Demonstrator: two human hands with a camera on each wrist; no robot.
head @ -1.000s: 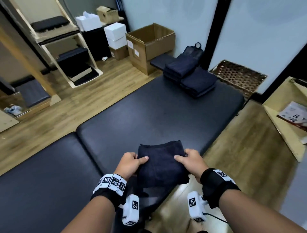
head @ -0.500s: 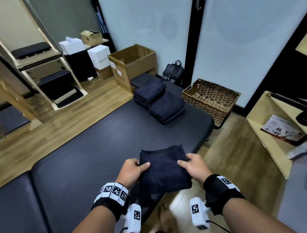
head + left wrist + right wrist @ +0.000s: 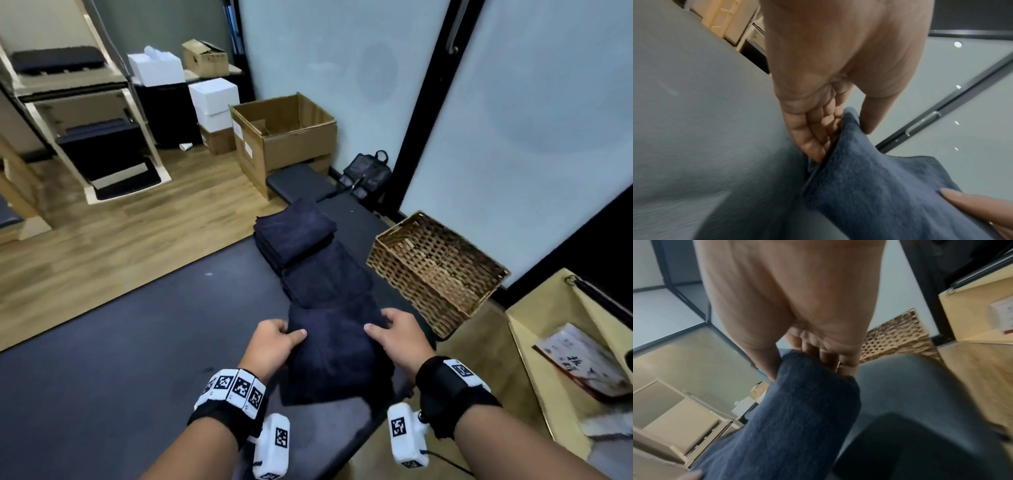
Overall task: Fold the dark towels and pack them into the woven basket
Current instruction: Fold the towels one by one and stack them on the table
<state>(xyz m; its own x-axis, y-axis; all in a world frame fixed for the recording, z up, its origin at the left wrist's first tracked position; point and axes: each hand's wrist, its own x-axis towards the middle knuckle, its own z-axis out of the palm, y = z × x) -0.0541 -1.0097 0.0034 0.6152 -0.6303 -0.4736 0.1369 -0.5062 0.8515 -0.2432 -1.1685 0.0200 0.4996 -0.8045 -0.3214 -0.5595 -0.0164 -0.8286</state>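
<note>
A folded dark towel (image 3: 337, 356) hangs between both hands above the padded black bench (image 3: 137, 359). My left hand (image 3: 274, 346) grips its left edge, thumb on top and fingers underneath; the left wrist view shows the same pinch on the towel (image 3: 869, 186). My right hand (image 3: 394, 337) grips the right edge the same way, as the right wrist view shows on the towel (image 3: 797, 410). Two stacks of folded dark towels (image 3: 308, 250) lie on the bench just beyond. The woven basket (image 3: 435, 270) stands to their right, holding no towels, also seen as the basket (image 3: 898, 337).
An open cardboard box (image 3: 284, 137) and a black bag (image 3: 368, 171) sit on the floor past the bench end. White boxes (image 3: 214, 102) and wooden shelving (image 3: 85, 120) stand at the far left. A wooden rack with a booklet (image 3: 582, 359) is at the right, beside frosted glass panels.
Both hands have carried the towel forward along the bench, off its near edge. The towel stacks and the basket are now much closer, just ahead of the held towel.
</note>
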